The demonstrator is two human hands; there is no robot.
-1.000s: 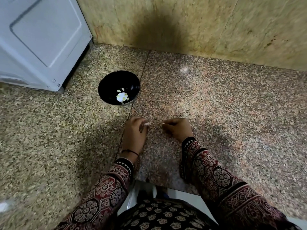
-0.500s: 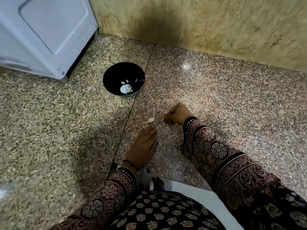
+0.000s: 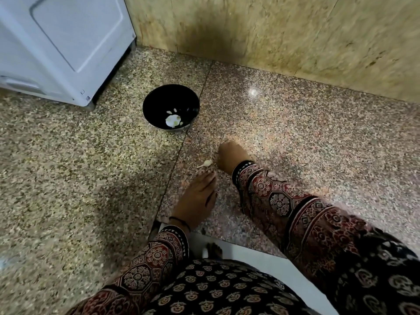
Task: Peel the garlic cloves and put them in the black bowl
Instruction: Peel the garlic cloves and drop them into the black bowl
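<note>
One garlic clove lying loose on the bench, midway between front and back edges, just beside the right hand, fingers curled under, contents impossible to tell. Left hand flat near the front edge, fingers straight, holding nothing. Black bowl farther back, pale peeled cloves inside, near a white appliance.

No text, brand or number can be read. The only thing that looks like a label is a small sticker at the lower front corner of the white appliance. Its dark marks are too small and blurred to make out.
</note>
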